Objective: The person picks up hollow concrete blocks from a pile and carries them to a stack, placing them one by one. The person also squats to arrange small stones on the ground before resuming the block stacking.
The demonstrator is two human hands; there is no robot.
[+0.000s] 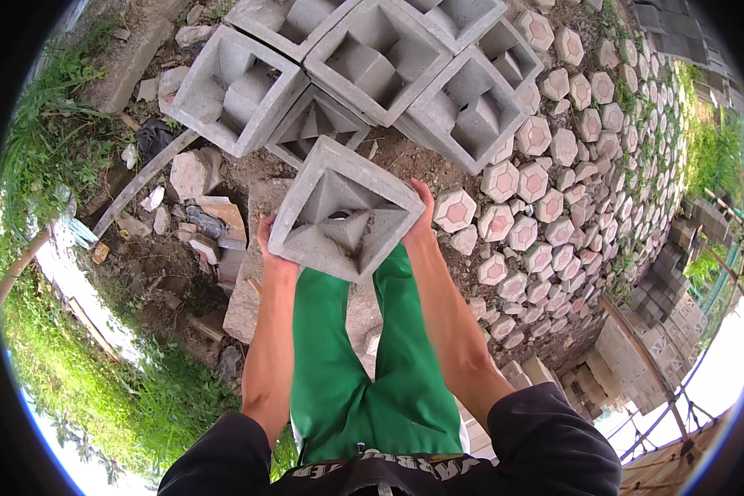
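Note:
A grey square concrete breeze block, with slanted faces running in to a small hole at its middle, is held in front of my legs. My left hand grips its left side, and my right hand grips the right side. Both hands' fingers are partly hidden behind the block. Just beyond it lies a similar block with a star-like hollow, partly covered by its neighbours. Farther off, several hollow concrete blocks sit close together, their open faces up.
Many hexagonal pavers with pinkish centres spread over the ground on the right. Broken rubble and a wooden pole lie on the left, beside green grass. Stacked grey blocks stand at the lower right.

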